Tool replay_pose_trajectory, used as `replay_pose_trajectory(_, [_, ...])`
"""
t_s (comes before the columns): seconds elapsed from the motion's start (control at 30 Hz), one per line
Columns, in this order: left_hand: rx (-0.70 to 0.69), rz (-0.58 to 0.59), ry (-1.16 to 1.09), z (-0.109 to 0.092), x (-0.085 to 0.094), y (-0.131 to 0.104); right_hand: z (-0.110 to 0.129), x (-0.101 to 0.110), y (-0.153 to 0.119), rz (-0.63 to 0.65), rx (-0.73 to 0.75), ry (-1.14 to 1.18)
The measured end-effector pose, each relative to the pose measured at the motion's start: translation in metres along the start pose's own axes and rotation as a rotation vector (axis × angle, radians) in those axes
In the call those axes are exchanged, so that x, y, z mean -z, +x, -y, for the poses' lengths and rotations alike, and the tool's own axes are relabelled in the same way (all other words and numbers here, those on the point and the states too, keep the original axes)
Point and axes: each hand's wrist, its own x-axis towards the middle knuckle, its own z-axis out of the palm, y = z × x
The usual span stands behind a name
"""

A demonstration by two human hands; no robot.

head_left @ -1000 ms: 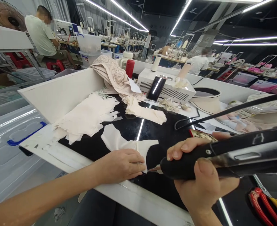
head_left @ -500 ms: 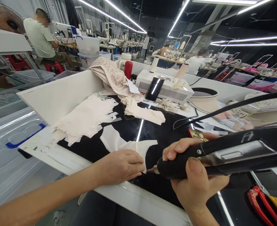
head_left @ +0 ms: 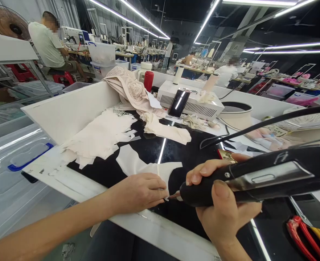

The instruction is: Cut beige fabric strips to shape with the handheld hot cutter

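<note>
My left hand presses its closed fingers on the near right end of a white fabric piece. That piece lies curved on the glossy black work surface. My right hand is wrapped round a black corded hand tool with a metal plate on its side. The tool's narrow metal tip points left and meets the fabric's edge beside my left fingertips. Whether the tip touches the cloth or lies just over it, I cannot tell.
Pale cut fabric is piled at left, with another strip farther back. A white vented box and phone stand behind. The tool's black cable crosses at right. Red-handled scissors lie near right. Co-workers sit farther off.
The tool and my right hand have shifted slightly left, bringing the tip nearer my left fingers. My left hand and the fabric look almost unmoved.
</note>
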Motion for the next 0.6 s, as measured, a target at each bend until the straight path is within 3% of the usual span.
replay_pose_trajectory(0.33, [-0.006,0.018,0.021,-0.005,0.004,-0.001,0.007,0.005,0.002,0.019,-0.046,-0.019])
replay_pose_trajectory(0.6, [0.021,0.106,-0.102,-0.031,0.022,-0.011,0.008,0.029,0.036,-0.134,0.044,-0.051])
